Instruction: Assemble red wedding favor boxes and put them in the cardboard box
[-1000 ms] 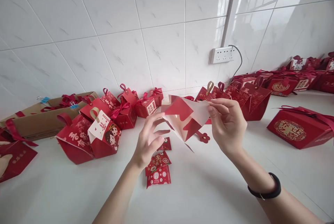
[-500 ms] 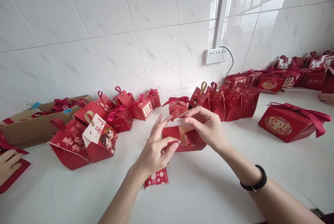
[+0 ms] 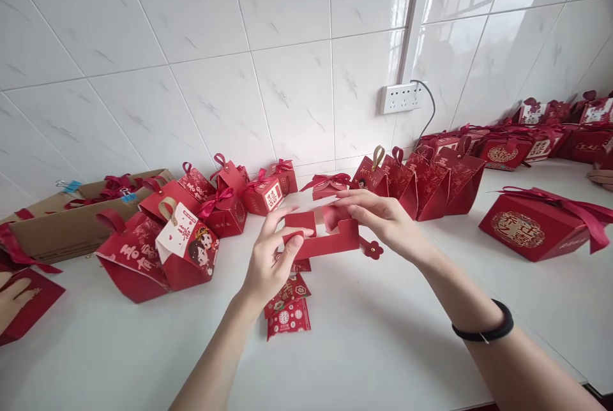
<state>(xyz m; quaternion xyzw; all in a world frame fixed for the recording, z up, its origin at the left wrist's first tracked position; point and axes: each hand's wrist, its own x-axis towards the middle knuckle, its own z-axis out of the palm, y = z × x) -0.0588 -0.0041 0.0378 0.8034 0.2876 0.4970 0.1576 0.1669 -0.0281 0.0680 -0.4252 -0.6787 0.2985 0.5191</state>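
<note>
An unfolded-top red paper gift box [image 3: 335,246] is between my two hands, its upper flaps raised and its inside partly showing. My left hand [image 3: 272,251] grips its left end, with the thumb on the near side. My right hand [image 3: 383,219] is at the far right edge, where the fingers and thumb close on the rim; the fingertips are partly hidden. A red flower-shaped tab [image 3: 372,249] sticks out under the right side. Just below the box, red printed candy packets [image 3: 288,318] lie on the white table, the upper one partly covered.
Several finished red gift boxes [image 3: 179,251] stand at left beside a cardboard carton [image 3: 71,232]. More folded boxes [image 3: 431,184] line the wall at right, and a ribboned box [image 3: 536,226] sits nearer. Another person's hand [image 3: 12,302] holds a box at far left.
The box has come up and towards me, uncovering more candy packets below. My right hand has moved right, and the white piece between my hands no longer shows.
</note>
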